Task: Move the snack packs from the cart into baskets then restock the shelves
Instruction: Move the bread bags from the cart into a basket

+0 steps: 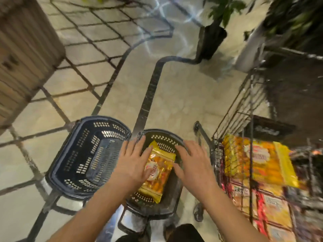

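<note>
Both hands, left hand [133, 159] and right hand [194, 163], are spreading flat over a snack pack [157, 173] in a floor basket, gripping nothing.

Fingers straight and apart, the left hand is resting on the orange pack's 9 o'clock edge while the right hand is flanking its 3 o'clock edge. The pack is lying lengthwise inside the dark basket [164, 135]. A blue basket [104, 118] is sitting at 9 o'clock, and the wire cart [232, 109] at 3 o'clock is carrying more packs [258, 163]. The film bag is looking light, soft and slippery, its contents likely crushable, so holding it by a sealed end or cradling both long sides is looking wisest.
</note>
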Demonstrator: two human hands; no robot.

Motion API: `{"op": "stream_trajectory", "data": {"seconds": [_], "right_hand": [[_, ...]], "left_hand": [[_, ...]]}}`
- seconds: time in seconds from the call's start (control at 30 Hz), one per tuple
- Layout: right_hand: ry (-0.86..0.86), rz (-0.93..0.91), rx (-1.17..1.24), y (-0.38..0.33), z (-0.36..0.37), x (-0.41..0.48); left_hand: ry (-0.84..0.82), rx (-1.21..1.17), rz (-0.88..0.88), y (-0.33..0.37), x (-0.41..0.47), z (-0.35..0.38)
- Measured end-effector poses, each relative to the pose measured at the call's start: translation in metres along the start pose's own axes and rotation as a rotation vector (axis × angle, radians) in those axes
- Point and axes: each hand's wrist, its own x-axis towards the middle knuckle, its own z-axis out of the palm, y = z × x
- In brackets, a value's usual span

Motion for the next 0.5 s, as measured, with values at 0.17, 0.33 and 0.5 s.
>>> {"op": "stream_trajectory", "data": {"seconds": [0.17, 0.33, 0.5], "right_hand": [[0.115, 0.117, -0.003, 0.017, -0.052, -0.060], [0.171, 0.167, 0.027, 0.054, -0.081, -0.116], [0.184, 0.241, 0.071, 0.113, -0.101, -0.180]], "left_hand": [[0.070, -0.028, 0.164, 0.048, 0.000, -0.061], [0.176, -0.062, 0.268, 0.109, -0.016, -0.089], [0.152, -0.031, 0.333, 0.195, -0.031, -0.093]]}}
